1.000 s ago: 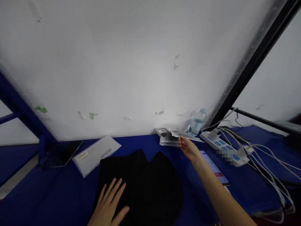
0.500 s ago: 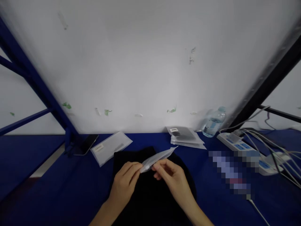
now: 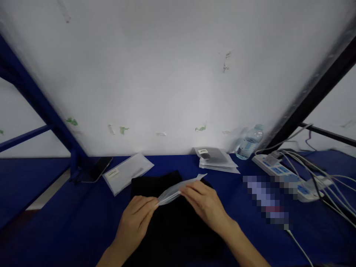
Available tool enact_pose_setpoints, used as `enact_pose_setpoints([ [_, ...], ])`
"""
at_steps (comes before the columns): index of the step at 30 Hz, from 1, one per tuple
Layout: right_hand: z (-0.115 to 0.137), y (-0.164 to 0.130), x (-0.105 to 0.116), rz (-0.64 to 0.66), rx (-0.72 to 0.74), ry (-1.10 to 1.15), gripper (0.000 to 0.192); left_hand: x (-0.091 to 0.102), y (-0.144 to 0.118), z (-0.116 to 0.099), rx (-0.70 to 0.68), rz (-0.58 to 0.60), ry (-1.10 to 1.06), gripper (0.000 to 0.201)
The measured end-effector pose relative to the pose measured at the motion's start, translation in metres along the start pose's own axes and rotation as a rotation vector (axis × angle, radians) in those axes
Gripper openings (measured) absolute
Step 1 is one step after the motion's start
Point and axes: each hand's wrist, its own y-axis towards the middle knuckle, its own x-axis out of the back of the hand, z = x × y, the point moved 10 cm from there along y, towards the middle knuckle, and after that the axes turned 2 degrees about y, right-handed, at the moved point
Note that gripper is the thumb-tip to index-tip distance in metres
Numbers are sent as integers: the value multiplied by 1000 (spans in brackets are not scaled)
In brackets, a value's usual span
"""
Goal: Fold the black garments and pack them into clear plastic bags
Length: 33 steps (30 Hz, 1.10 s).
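Note:
A folded black garment (image 3: 169,218) lies on the blue table (image 3: 69,222) in front of me. Above it I hold a clear plastic bag (image 3: 178,188) edge-on with both hands. My left hand (image 3: 136,220) pinches its near left end. My right hand (image 3: 205,205) grips it just right of the middle, fingers curled over the film. The bag's far corner points up and to the right.
A stack of clear bags (image 3: 217,159) with labels lies at the back by the wall. A water bottle (image 3: 249,142) stands beside it. A power strip (image 3: 280,174) with white cables lies on the right. One flat bag (image 3: 126,172) and a dark phone (image 3: 97,168) lie at the left.
A second ago my right hand reached to the bag stack while my left lay flat on the garment. Since then both hands took hold of one bag over the garment and spread slightly apart.

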Motion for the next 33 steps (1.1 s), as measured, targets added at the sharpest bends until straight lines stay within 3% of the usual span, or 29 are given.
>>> enact_pose_setpoints([
  [5,-56,-16,25,-78,-148,-54,21,7,-8,15,41,-12,15,26],
  [9,-72,-22,35,-87,-217,-67,20,7,-10,21,86,1,-2,25],
  [11,-64,-20,38,-101,-215,-63,21,6,-9,21,104,2,-2,24],
  [14,-32,-9,37,-102,-132,-19,22,5,-7,17,103,1,7,24],
  [18,6,3,21,23,-48,-39,24,4,-7,10,80,-5,3,26],
  [22,16,2,-1,149,-60,-208,23,-2,-11,4,92,12,-18,27],
  [25,14,-4,-23,228,-96,-371,47,-10,-18,-1,137,42,-85,28],
  [28,11,-9,-39,242,-121,-466,32,-15,-32,10,338,52,-203,21],
  [30,9,-11,-41,210,-129,-448,27,-18,-48,37,631,13,-359,14],
  [33,7,-14,-33,135,-133,-381,26,-54,-80,66,1167,138,-833,48],
])
